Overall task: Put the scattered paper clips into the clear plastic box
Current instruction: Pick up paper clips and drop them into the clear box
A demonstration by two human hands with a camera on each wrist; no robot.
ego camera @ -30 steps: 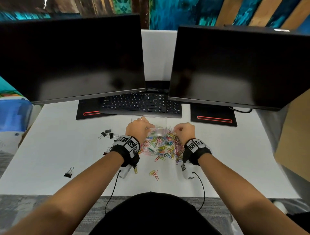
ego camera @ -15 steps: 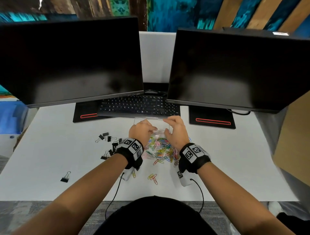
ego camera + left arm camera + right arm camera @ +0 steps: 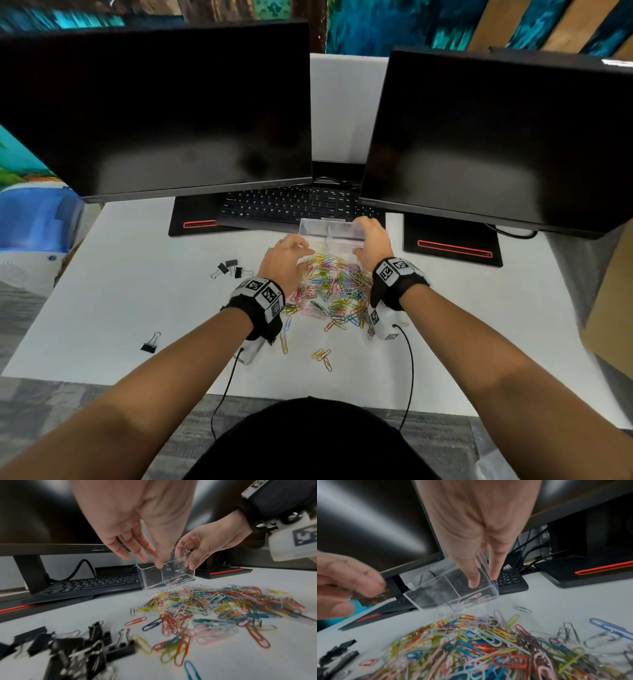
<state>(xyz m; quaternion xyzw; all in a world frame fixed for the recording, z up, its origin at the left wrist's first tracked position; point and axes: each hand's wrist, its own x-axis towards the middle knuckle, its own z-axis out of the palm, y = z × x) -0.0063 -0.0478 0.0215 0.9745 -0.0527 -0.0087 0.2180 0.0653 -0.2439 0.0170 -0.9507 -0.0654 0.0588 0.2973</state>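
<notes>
Since half a second ago, our left hand (image 3: 286, 262) has drawn back from the clear plastic box (image 3: 330, 236) toward the near left, and our right hand (image 3: 373, 245) has shifted to the box's right end. We now hold the box there with the right hand, one fingertip inside its right wall and another outside. Our left hand hovers with fingers loose and spread, holding nothing, over the far left edge of the colored paper clips (image 3: 334, 293) heaped on the white tabletop (image 3: 120, 291). A few pink clips lie in the box's right compartment. Keyboard (image 3: 291, 207) lettering is too small to read.
</notes>
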